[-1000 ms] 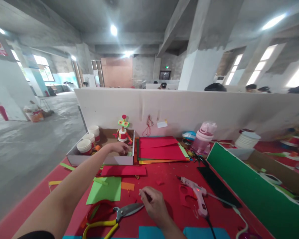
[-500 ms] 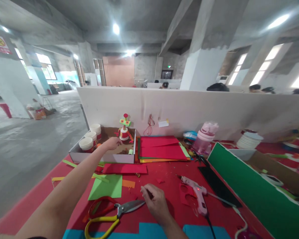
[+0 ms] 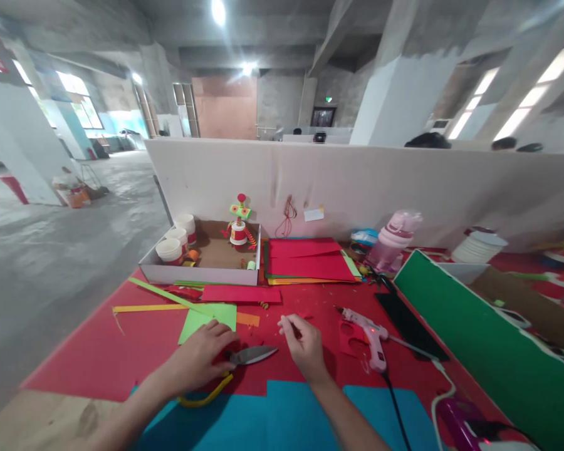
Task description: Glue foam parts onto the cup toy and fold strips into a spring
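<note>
Over the handles of a pair of large scissors (image 3: 254, 355) reaches my left hand (image 3: 204, 354), palm down with fingers loosely extended. It hides the red handle and the pivot; the yellow handle loop (image 3: 207, 396) shows below it. Whether it touches the scissors I cannot tell. My right hand (image 3: 304, 346) is just right of the blade tip, thumb and fingers pinched together; anything between them is too small to make out. A light green paper sheet (image 3: 220, 313) lies beyond my left hand. Blue sheets (image 3: 244, 419) lie along the near edge.
A cardboard box (image 3: 202, 274) holds white cups (image 3: 169, 250) and a small robot figure (image 3: 238, 233). Stacked coloured paper (image 3: 310, 260) lies beside it. A pink glue gun (image 3: 369, 335) with a cord, a black phone-like slab (image 3: 408, 326), a pink bottle (image 3: 395, 241) and a green panel (image 3: 479, 344) stand right.
My left hand has drawn back from the box to above the scissors' handles. My right hand stays pinched near the blade tip. The view has tilted downward.
</note>
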The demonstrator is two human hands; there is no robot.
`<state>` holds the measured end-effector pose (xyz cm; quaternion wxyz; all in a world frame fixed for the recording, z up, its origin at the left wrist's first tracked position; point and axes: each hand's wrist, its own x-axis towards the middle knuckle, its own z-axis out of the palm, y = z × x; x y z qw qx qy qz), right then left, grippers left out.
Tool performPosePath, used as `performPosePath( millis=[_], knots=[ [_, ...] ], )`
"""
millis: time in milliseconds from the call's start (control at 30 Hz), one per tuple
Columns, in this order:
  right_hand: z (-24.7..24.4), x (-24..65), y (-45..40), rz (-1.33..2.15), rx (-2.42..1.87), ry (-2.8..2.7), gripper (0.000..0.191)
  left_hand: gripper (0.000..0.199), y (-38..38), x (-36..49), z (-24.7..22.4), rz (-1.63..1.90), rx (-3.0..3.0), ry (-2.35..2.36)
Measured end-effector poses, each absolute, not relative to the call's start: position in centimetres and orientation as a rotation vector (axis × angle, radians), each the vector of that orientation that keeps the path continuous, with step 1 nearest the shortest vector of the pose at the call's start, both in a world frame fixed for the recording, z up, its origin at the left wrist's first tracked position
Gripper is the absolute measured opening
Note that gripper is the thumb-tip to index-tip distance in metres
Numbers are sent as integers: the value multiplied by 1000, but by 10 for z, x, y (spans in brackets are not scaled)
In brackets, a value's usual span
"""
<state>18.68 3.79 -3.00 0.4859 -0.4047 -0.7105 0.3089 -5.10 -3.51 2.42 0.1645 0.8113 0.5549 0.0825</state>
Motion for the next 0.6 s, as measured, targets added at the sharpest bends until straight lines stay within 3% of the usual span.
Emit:
performPosePath(
  millis=[167, 433, 600],
  knots=[
    [-30, 188, 38, 745, -1006, -1711, 32, 36, -40, -22, -7, 147, 2336, 1704],
    [-32, 191, 39, 723, -1025, -1684, 31, 30, -28, 4, -1, -95, 2395, 1767],
    [-31, 190, 38, 742, -999, -1687, 32, 27, -29, -6, 3, -31, 2429, 1751]
  ],
)
